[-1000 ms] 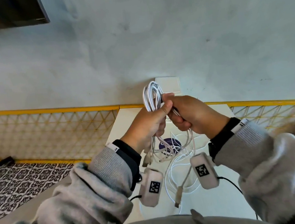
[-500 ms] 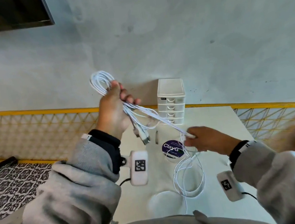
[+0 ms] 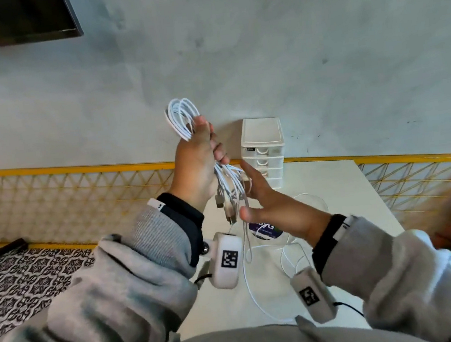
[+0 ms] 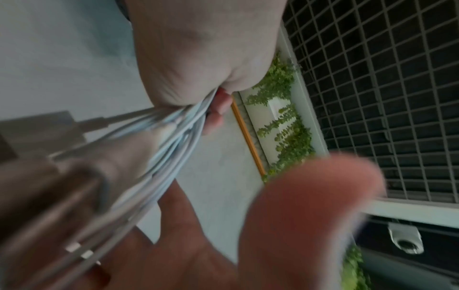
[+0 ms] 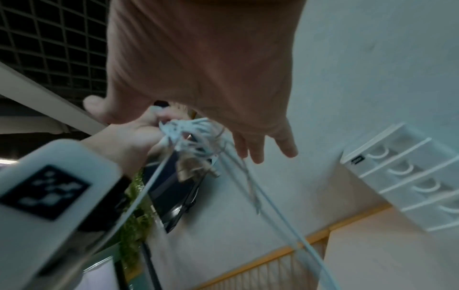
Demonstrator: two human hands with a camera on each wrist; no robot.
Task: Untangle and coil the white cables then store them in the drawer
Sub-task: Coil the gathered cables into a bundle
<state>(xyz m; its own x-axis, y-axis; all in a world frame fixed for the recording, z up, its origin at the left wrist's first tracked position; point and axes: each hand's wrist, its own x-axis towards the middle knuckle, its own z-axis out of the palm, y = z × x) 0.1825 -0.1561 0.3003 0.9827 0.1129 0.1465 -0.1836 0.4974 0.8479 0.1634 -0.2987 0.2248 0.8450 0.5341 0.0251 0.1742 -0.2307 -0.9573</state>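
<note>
Nearest, on the white surface (image 3: pixel 342 191), loose loops of one white cable (image 3: pixel 250 289) lie slack in front of the person, curling round and partly over a round dark-blue sticker (image 3: pixel 264 229). From there a strand rises to the bundle held above.

The right hand (image 3: pixel 271 205) hovers over the surface with fingers spread and straight, its grip released; its fingertips (image 5: pixel 258 155) are just beside the hanging strands, and whether they touch them cannot be told.

The left hand (image 3: pixel 197 160) is raised higher, its grip clenched round the bundle of white cables (image 3: pixel 183 118). Above the fist the cables form a tidy group of loops; below it, several strands hang down together and end in plugs (image 3: pixel 227 207), some with metal tips. In the left wrist view the cables (image 4: pixel 174 133) run in a tight pale sheaf out of the palm, with blurred connectors (image 4: pixel 79 253) close to the lens.

Farthest, at the back edge of the surface against the grey wall (image 3: pixel 289 51), stands a small white drawer unit (image 3: pixel 264 149). Its stacked drawers have curved handles and translucent fronts, and all appear pushed in; what is inside cannot be made out. In the right wrist view the same drawer unit (image 5: pixel 407 176) shows four handles.
</note>
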